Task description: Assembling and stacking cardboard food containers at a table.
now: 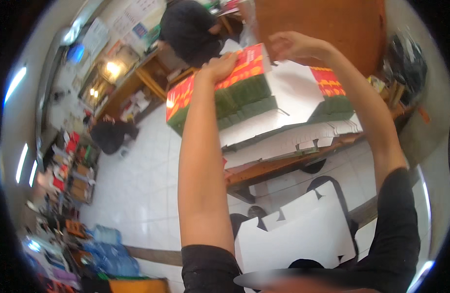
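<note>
**Left hand on a cardboard stack, right hand raised**

The stack (242, 97) of red, green and white sheets lies on a wooden bench (264, 172). The left hand (218, 68) rests on its red surface; whether those fingers grip, I cannot tell. The right hand (299, 46), released, fingers loosely bent, is near its far edge. Nearer the person than the stack: a white notched sheet (296, 232).
</note>
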`<state>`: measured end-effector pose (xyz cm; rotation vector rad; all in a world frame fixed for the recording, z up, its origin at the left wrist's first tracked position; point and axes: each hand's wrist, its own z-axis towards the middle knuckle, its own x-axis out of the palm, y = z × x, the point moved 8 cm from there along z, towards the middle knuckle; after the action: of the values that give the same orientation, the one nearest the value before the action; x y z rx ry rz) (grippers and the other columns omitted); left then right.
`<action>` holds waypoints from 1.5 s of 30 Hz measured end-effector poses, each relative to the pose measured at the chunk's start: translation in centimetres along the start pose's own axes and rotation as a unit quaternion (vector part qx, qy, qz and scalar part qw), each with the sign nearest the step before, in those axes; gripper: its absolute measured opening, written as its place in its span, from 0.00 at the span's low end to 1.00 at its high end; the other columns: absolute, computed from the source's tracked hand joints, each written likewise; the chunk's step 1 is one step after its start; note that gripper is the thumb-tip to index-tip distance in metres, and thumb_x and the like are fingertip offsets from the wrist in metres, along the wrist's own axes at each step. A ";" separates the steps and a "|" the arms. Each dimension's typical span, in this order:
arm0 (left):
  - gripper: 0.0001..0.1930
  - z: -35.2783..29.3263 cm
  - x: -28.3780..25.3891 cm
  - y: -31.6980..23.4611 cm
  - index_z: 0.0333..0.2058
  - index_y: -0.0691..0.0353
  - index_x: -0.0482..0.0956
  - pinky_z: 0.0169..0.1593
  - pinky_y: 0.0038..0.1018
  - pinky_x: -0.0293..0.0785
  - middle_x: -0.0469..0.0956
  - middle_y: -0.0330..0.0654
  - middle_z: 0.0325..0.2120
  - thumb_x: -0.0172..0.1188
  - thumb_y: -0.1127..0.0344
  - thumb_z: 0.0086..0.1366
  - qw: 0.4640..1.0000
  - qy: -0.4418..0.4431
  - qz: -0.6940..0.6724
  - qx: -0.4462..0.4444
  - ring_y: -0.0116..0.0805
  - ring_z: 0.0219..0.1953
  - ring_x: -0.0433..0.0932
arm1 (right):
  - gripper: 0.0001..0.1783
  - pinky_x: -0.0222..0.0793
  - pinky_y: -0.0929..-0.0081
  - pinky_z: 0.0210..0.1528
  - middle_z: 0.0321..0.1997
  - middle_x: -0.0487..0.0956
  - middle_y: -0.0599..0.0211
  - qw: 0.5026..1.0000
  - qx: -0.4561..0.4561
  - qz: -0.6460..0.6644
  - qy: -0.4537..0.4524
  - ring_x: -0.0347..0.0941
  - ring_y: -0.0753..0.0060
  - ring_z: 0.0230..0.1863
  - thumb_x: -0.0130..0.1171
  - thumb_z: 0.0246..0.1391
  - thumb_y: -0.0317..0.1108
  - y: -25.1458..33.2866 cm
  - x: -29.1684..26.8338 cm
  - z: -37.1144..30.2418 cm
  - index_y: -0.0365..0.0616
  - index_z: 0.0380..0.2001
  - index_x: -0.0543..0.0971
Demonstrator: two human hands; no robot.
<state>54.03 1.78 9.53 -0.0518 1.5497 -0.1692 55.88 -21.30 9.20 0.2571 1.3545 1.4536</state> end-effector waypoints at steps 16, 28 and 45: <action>0.33 1.4 0.6 0.5 0.64 0.37 0.61 0.67 0.43 0.51 0.65 0.63 0.59 0.34 0.33 0.63 0.998 0.014 -0.053 -0.017 0.64 0.64 0.60 | 0.21 0.71 0.71 0.46 0.44 0.79 0.70 0.988 -0.011 0.148 0.041 0.74 0.75 0.43 0.59 0.60 0.47 -5.4 7.3 7.4 0.45 0.50 0.76; 0.34 1.2 0.2 0.5 0.64 0.36 0.60 0.67 0.44 0.53 0.66 0.62 0.59 0.32 0.32 0.63 0.999 -0.017 -0.034 -0.003 0.64 0.64 0.60 | 0.57 0.65 0.61 0.59 0.58 0.70 0.38 0.998 0.018 -0.006 -0.054 0.68 0.45 0.60 0.73 0.41 0.50 -2.2 9.2 7.1 0.31 0.62 0.50; 0.32 1.0 -0.2 0.8 0.61 0.46 0.67 0.66 0.42 0.55 0.69 0.57 0.57 0.34 0.36 0.66 0.996 -0.056 -0.052 0.051 0.60 0.62 0.63 | 0.55 0.39 0.56 0.74 0.73 0.46 0.41 0.974 -0.060 -0.136 -0.170 0.41 0.44 0.74 0.62 0.49 0.51 0.7 6.5 4.7 0.31 0.68 0.45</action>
<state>55.05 2.56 9.66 -0.0599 1.4256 -0.3228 56.47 -13.30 8.13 0.2203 0.9781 1.1939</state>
